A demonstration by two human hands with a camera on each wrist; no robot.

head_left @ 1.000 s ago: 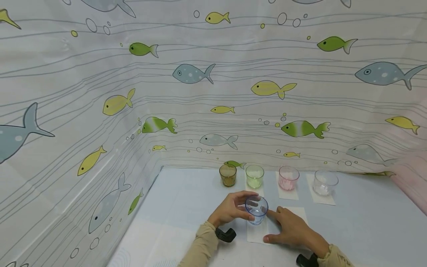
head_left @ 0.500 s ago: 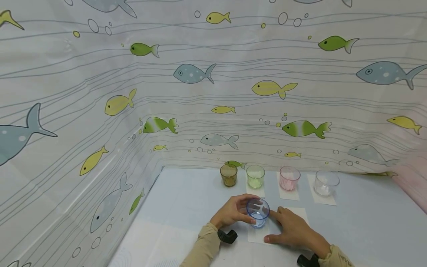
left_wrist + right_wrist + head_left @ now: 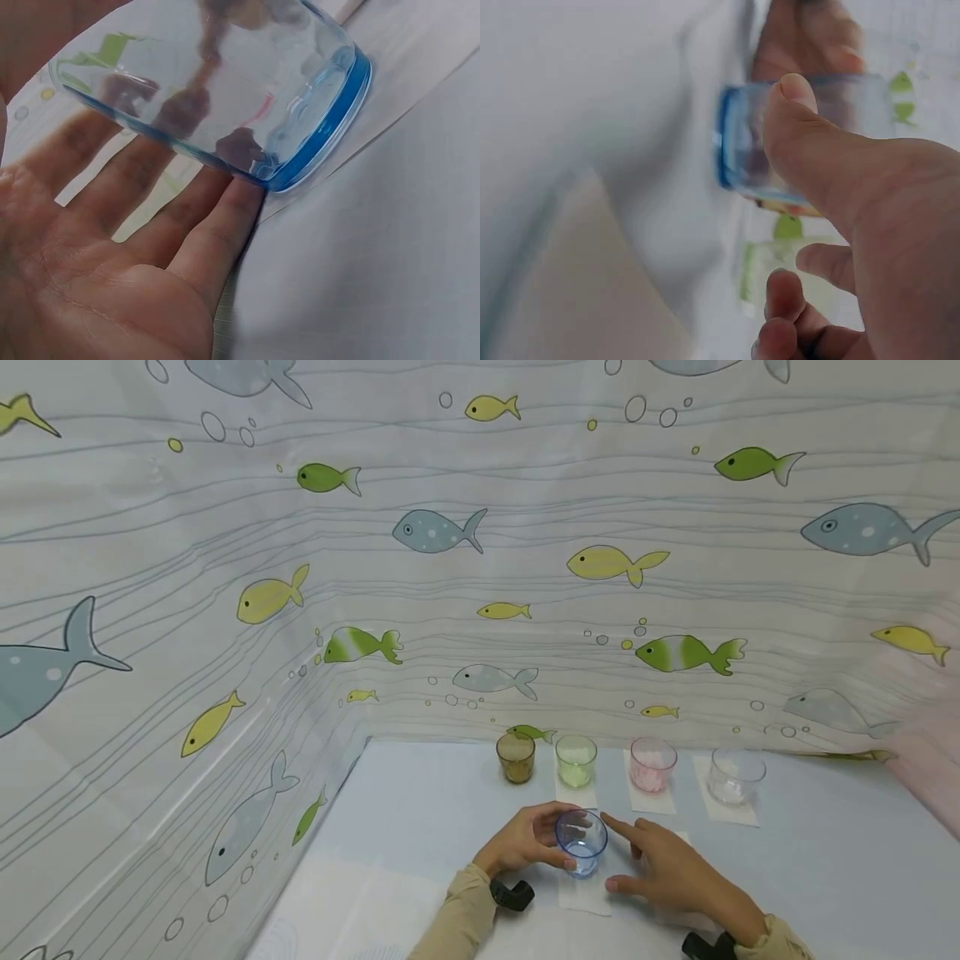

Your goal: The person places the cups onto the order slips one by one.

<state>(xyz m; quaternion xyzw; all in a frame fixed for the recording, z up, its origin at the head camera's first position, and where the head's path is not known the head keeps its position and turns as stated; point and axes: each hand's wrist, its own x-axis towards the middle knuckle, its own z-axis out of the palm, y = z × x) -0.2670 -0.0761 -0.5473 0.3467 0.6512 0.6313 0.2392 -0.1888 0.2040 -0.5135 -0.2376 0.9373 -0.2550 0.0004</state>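
Note:
A clear blue drinking glass (image 3: pixel 583 852) stands upright over a white paper strip (image 3: pixel 583 897) near the front of the table. My left hand (image 3: pixel 523 842) holds it from the left, thumb in front and fingers behind. In the left wrist view those fingers lie along the wall of the glass (image 3: pixel 330 120), close to its thick blue base. My right hand (image 3: pixel 675 872) is on the right side of the glass, index finger stretched to the rim and thumb apart, gripping nothing. The right wrist view is blurred; there the thumb overlaps the glass (image 3: pixel 739 139).
Along the back stand a brown glass (image 3: pixel 516 760), a green glass (image 3: pixel 576 764), a pink glass (image 3: pixel 653 767) and a clear glass (image 3: pixel 735 777). The last three are on paper strips. Another strip (image 3: pixel 684 837) lies partly under my right hand. A fish-print curtain (image 3: pixel 480 568) encloses the table.
The blue glass has come slightly down and toward me in my left hand. My right hand has shifted right, its index finger now raised and straightened toward the rim.

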